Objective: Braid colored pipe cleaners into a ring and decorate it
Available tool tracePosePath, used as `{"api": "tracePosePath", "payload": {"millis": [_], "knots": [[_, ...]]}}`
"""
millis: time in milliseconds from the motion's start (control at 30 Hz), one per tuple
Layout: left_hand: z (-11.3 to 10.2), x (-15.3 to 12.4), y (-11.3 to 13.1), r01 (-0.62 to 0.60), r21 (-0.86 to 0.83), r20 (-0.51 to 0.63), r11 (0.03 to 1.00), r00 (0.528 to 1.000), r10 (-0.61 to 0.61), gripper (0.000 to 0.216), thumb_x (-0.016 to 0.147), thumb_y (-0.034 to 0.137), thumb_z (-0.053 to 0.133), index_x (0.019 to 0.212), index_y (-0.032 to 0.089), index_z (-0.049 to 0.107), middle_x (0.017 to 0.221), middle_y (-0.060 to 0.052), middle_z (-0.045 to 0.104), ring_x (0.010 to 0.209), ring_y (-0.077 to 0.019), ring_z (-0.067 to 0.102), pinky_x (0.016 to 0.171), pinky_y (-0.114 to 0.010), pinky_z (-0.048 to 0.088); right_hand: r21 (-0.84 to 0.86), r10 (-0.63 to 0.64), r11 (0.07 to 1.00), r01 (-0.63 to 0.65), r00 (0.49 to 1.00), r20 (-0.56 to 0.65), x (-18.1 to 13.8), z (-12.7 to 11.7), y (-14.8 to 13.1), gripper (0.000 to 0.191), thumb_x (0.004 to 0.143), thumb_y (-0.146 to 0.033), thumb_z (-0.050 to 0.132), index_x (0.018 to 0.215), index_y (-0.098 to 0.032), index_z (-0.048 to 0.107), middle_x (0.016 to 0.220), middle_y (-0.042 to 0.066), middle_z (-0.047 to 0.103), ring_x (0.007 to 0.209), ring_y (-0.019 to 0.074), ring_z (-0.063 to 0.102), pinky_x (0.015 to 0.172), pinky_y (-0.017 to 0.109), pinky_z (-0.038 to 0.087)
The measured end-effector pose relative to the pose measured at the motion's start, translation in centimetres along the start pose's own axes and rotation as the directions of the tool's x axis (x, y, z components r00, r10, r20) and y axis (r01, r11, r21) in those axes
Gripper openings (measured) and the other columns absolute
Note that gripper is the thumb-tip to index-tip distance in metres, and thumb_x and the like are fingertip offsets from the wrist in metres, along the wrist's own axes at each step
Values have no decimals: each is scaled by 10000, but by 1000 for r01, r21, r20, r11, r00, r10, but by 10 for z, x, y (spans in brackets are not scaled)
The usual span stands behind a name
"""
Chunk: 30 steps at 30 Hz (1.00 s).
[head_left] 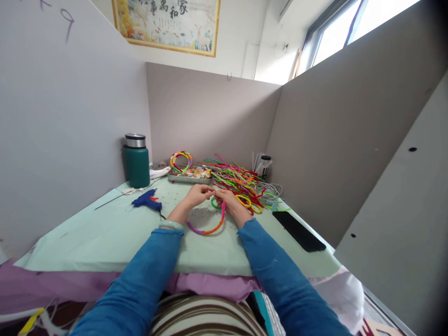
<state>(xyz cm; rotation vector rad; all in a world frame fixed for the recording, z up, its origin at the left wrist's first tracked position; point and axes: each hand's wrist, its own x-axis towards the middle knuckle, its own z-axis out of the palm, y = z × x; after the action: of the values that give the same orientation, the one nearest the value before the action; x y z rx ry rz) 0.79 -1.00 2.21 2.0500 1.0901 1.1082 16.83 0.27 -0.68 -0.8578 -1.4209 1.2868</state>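
Note:
Both my hands meet over the middle of the pale green table (105, 233). My left hand (197, 194) is closed in a pinch on the top of a curved hoop wrapped in pink, purple and orange pipe cleaners (209, 227). My right hand (229, 201) is also closed on the hoop's upper right part, fingers pressed around it. The hoop's lower arc hangs toward me between my wrists. A green pipe cleaner piece (213, 204) shows between the two hands.
A heap of coloured pipe cleaners (241, 181) lies just behind my hands. A metal tray (189, 176) holds small items, with a multicoloured hoop (181, 159) above it. A blue glue gun (147, 200), a green flask (136, 161) and a black phone (298, 230) sit around.

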Motion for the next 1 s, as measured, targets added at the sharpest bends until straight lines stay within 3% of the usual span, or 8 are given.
{"api": "tracePosePath", "payload": {"millis": [367,633,867,1000], "knots": [[-5,2,-5,56,-30,-40,998,998,-58,425,690,425,597,925,90,711,728,-68,682,610,-132,562,554,-235,432,26,-52,998,53,997,-53,-5,-4,-12,307,540,-397,761,666,-157,617,588,-24,517,512,79,395,464,225,287],[-6,1,-3,118,36,-84,992,990,-114,378,681,375,598,913,103,724,729,-70,694,618,-143,574,538,-230,418,-224,-222,950,220,975,17,-7,-3,-12,284,613,-440,712,641,-165,649,575,-19,522,529,93,401,498,240,288],[-5,-2,-1,66,192,-7,979,998,-66,321,686,384,549,741,119,721,583,-23,612,546,-122,494,511,-224,343,-393,-355,853,343,934,44,-10,1,-13,239,690,-401,649,660,-166,673,627,4,575,590,119,460,547,247,334],[-4,-2,-1,30,210,51,977,998,-41,304,683,373,522,666,120,690,558,-9,580,533,-119,466,518,-228,339,-397,-397,833,384,916,53,-9,1,-13,206,702,-365,631,660,-167,670,653,13,597,620,129,491,581,251,364]]}}
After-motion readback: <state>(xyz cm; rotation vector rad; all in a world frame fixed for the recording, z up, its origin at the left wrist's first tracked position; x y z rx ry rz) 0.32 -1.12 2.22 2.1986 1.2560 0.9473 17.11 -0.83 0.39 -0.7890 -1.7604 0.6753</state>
